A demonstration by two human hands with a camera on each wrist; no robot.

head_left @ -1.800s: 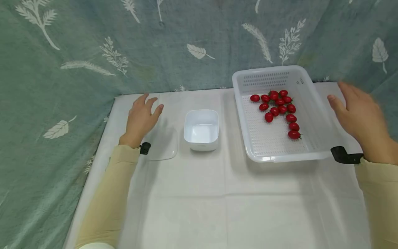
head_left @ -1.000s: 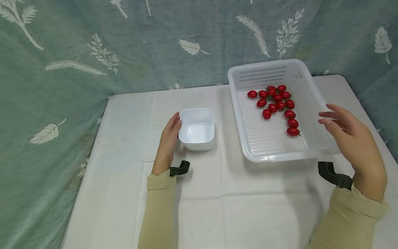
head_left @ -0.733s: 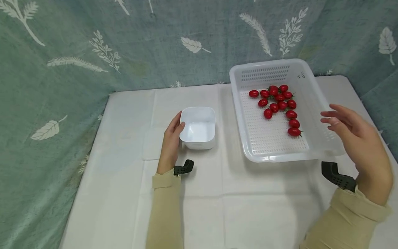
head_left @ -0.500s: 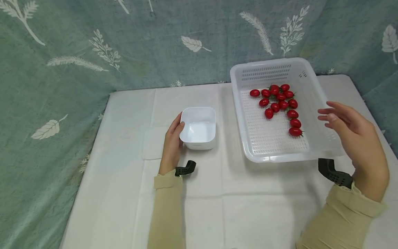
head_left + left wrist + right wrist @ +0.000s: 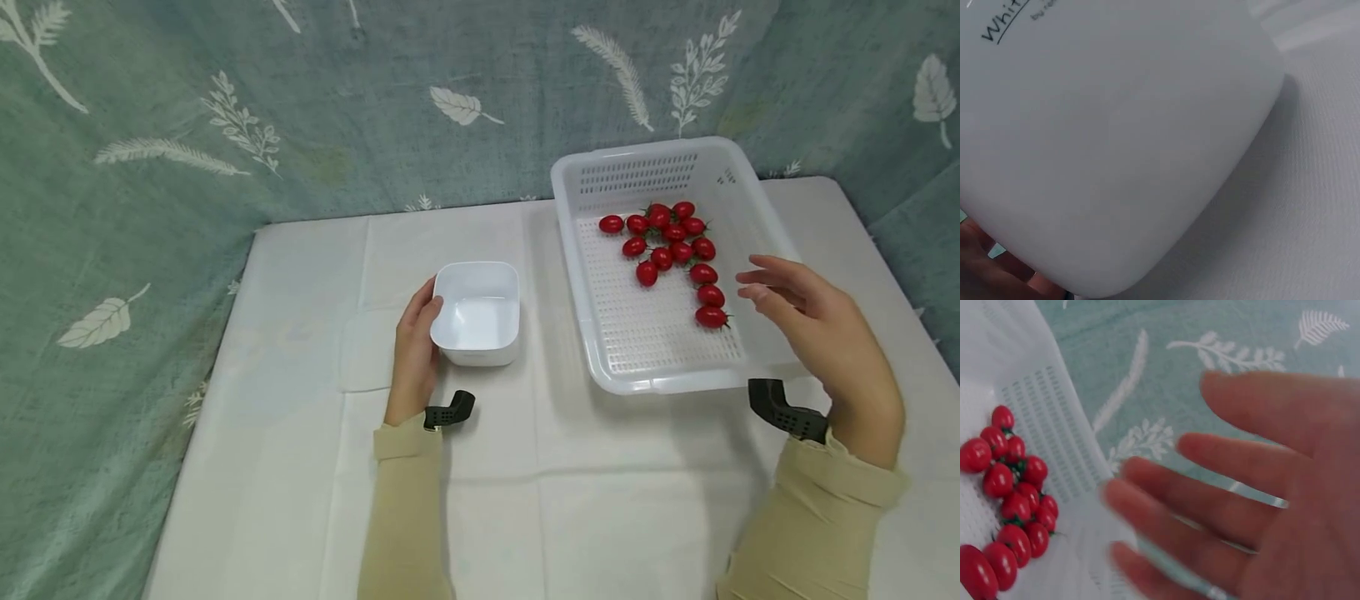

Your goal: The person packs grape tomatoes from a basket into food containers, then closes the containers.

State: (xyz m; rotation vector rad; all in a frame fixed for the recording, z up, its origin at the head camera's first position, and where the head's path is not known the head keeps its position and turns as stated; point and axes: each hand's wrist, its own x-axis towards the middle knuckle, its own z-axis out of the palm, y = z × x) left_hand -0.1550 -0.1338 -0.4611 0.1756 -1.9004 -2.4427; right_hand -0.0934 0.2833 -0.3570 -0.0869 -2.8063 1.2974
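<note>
On the white cloth stands a small square white container point(image 5: 477, 312), its mouth facing up. My left hand point(image 5: 412, 350) holds it at the left side, thumb near the rim and fingers along the wall. In the left wrist view the container's wall point(image 5: 1116, 137) fills most of the picture, with fingers point(image 5: 997, 269) at the lower left. My right hand point(image 5: 825, 333) hovers over the right edge of a white plastic basket point(image 5: 622, 383), fingers spread and relaxed, holding nothing. Several red cherry tomatoes point(image 5: 681, 252) lie in the basket, left of its fingertips.
A clear flat lid point(image 5: 367, 358) lies on the cloth left of the container, hard to make out. A green leaf-patterned curtain point(image 5: 360, 108) hangs behind and left of the table point(image 5: 300, 433). The basket stands near the table's back edge.
My left hand has come right from over the lid to the container and taken hold of its side. My right hand has moved left and closer to the tomatoes.
</note>
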